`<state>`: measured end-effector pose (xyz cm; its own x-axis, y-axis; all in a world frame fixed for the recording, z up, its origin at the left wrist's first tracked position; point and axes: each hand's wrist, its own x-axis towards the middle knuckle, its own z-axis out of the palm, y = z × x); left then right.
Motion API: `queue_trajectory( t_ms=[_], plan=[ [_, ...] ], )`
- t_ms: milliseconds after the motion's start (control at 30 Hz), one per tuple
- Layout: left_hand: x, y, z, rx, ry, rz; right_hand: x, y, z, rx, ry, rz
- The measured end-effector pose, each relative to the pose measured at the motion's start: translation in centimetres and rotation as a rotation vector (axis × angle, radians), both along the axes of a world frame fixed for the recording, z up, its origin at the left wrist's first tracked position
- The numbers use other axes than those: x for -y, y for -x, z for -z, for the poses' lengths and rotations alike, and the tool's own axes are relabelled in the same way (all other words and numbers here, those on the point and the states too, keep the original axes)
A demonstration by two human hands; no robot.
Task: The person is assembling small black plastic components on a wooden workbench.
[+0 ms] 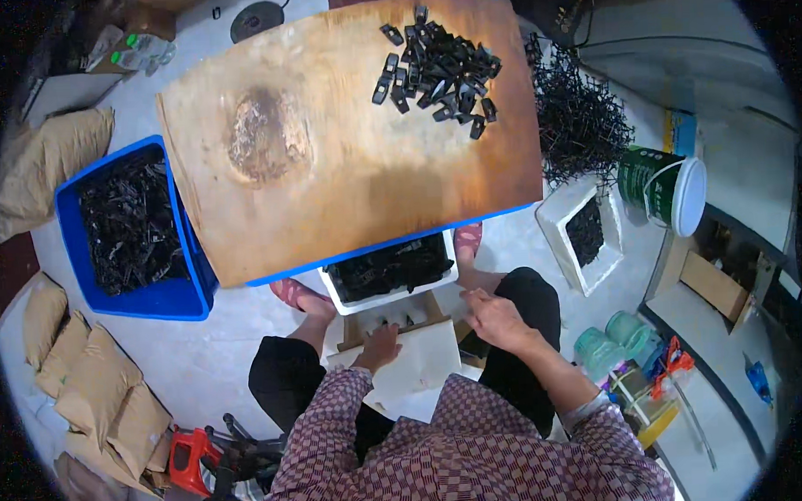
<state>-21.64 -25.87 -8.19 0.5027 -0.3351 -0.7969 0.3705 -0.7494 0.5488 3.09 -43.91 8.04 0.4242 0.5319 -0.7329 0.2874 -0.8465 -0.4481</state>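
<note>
My left hand [380, 347] is over the edge of a pale flat board [422, 360] across my lap area, with its fingers curled. Small dark bits show beside its fingertips; what it grips, if anything, is too small to name. My right hand [496, 320] is raised to the right of the board, fingers closed in a pinch, its contents hidden. Just beyond my hands a white bin [330, 293] full of black plastic pieces stands between my feet, partly under the table. A pile of small black plastic parts [443, 68] lies on the wooden tabletop [329, 200].
A blue bin [147, 311] of black pieces stands left of the table. At right are a heap of thin black parts [582, 112], a white foam box [588, 284] and a green bucket [650, 184]. Brown sacks [96, 376] and a red stool [194, 459] are lower left.
</note>
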Motion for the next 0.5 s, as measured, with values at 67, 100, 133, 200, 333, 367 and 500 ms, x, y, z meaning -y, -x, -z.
queue_trajectory(
  t_ms=[67,100,133,200,333,367,500],
  plan=[
    [-0.3,0.1,0.7,-0.006,-0.010,0.046,-0.4,-0.5,0.9,0.010,-0.017,-0.004],
    [-0.4,0.1,1.1,-0.019,-0.013,0.084,-0.7,-1.0,1.4,0.013,-0.026,-0.015],
    [-0.4,0.1,1.7,-0.032,-0.015,0.121,-0.8,-1.3,2.0,0.017,-0.034,-0.028],
    [-0.7,-1.8,1.4,-0.110,0.069,0.112,-0.4,-1.8,3.7,0.019,-0.044,-0.010],
    [-1.0,-2.3,2.3,-0.042,0.353,0.068,-0.1,-3.1,6.5,0.063,-0.099,0.014],
    [-1.0,-1.4,3.0,0.162,0.470,0.059,-0.3,-3.4,6.7,0.082,-0.129,0.016],
    [5.8,1.5,1.6,-0.456,0.291,0.242,-0.7,-3.2,8.2,0.193,-0.249,-0.025]
  ],
)
